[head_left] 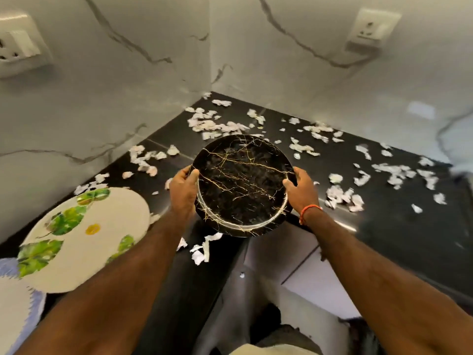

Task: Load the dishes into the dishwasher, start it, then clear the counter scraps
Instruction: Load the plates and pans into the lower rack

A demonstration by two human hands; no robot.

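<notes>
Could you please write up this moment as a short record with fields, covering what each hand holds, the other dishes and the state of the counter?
held item: black plate with gold veining, tilted toward the camera, above the counter's front edge
left hand: grips the plate's left rim
right hand: grips the plate's right rim; orange thread at the wrist
other dishes: leaf-patterned plate on the counter at left; a white dish beside it, partly out of frame
counter: black, strewn with torn paper scraps
dishwasher: not in view

Glossy black gold-veined plate (242,184); polished dark counter (399,226); torn paper scraps (340,197).
</notes>
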